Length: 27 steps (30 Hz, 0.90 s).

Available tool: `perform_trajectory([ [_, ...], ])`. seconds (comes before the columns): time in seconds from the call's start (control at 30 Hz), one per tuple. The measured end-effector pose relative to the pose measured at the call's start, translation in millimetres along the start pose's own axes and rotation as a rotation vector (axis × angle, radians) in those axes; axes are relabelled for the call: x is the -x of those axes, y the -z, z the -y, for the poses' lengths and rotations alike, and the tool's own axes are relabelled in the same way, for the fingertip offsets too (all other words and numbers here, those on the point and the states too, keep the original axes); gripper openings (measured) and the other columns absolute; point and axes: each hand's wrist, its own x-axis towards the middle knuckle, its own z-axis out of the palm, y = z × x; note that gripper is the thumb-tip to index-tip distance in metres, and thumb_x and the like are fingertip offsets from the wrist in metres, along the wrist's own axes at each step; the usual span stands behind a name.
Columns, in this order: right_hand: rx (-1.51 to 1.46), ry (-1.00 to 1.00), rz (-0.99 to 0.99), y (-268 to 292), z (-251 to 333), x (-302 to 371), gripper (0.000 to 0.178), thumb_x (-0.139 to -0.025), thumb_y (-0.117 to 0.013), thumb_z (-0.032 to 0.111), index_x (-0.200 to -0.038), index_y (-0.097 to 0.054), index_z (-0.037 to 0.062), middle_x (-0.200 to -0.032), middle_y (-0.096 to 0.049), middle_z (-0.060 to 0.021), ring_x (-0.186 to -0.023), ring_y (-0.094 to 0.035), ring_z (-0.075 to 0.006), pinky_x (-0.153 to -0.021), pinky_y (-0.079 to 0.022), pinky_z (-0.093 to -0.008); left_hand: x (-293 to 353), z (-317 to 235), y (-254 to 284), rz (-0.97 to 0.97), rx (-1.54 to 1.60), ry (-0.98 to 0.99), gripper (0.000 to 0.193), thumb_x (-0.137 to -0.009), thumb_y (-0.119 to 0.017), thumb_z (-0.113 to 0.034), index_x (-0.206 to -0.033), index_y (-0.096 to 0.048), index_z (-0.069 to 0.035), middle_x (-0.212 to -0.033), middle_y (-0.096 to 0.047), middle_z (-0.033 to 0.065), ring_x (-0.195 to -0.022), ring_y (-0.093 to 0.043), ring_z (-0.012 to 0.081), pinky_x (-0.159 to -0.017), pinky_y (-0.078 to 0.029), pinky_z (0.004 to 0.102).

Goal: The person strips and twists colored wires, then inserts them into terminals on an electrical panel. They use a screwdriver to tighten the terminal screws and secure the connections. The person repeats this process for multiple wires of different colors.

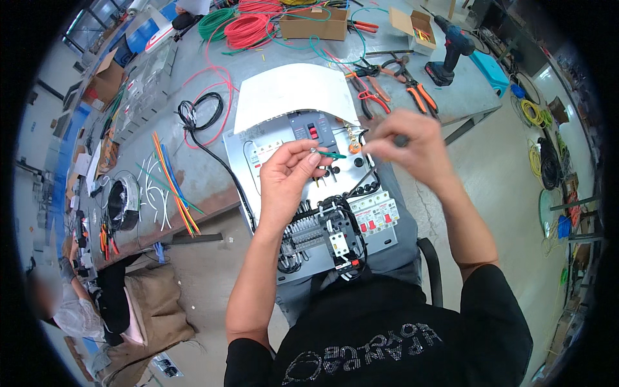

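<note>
My left hand (288,175) is closed in a pinch over the panel, with a short green wire end (333,155) between thumb and fingers. A small shiny metal bit shows at its tip by the thumb. To its right, my right hand (412,143) is curled and smeared by motion; a dark round end shows in its grip, too blurred to name. Beneath both lies a mounting panel (261,191) across my lap and the table edge. It bears a grey breaker with a red switch (314,131), smaller breakers (375,218) and a contactor-like block (338,243) with black wiring.
A white curved cover (293,90) lies at the panel's far end. Pliers (419,93), a cordless drill (446,55), an open box (314,24) and red wire coils (250,32) stand farther back. Cut coloured wires (173,177) lie left. Another person (80,309) sits at lower left.
</note>
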Motion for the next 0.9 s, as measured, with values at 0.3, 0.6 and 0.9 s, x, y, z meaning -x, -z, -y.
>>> perform_trajectory([
  [0.3,-0.405,-0.153,0.132,68,16,1,0.035,-0.085,-0.088,0.008,-0.117,-0.074,0.0036,-0.108,-0.064,0.0037,-0.084,-0.057,-0.0044,-0.066,-0.045,-0.0199,5,15,-4,-0.057,0.029,0.022,0.027,-0.108,-0.064,-0.01,-0.132,-0.068,0.001,-0.117,-0.077,0.0137,-0.111,-0.076,0.0216,-0.095,-0.059,0.0313],
  [0.6,-0.12,0.212,-0.007,53,35,-19,0.019,-0.089,-0.083,0.009,-0.105,-0.075,0.0033,-0.096,-0.068,-0.0021,-0.082,-0.061,-0.0086,-0.064,-0.045,-0.0222,13,27,-7,-0.071,0.05,-0.005,0.03,-0.11,-0.06,-0.012,-0.137,-0.067,0.0,-0.116,-0.076,0.0107,-0.11,-0.073,0.018,-0.097,-0.058,0.0314],
  [0.9,-0.108,0.236,0.007,49,49,-31,0.019,-0.087,-0.084,0.011,-0.102,-0.074,0.0039,-0.091,-0.067,-0.002,-0.076,-0.059,-0.0103,-0.062,-0.045,-0.025,15,28,-4,-0.022,0.042,-0.013,0.033,-0.111,-0.06,-0.015,-0.139,-0.069,-0.001,-0.118,-0.075,0.0086,-0.108,-0.07,0.0149,-0.093,-0.057,0.029],
])
